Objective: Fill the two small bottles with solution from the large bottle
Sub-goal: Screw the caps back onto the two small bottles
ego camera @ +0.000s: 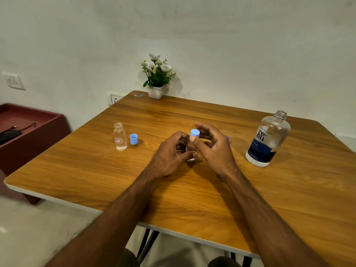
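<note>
Two hands cap a small bottle mid-desk, the large bottle standing open to the right.

The wooden desk [192,189] has rounded corners and bare wood toward the person's edge in front of the large bottle [267,140], which stands uncapped near the desk's right edge, well apart from the hands. Left of the large bottle, the left hand [171,153] curls its fingers round a small bottle [191,151] standing on the desk, mostly hidden. The right hand [212,145] has thumb and fingers bent round the blue cap [195,132] on that bottle's top. Farther left of the large bottle, a second small bottle [119,136] stands open, its blue cap [133,139] lying just beside it, mouth up. A flower pot [156,91] sits at the far edge by the wall.
</note>
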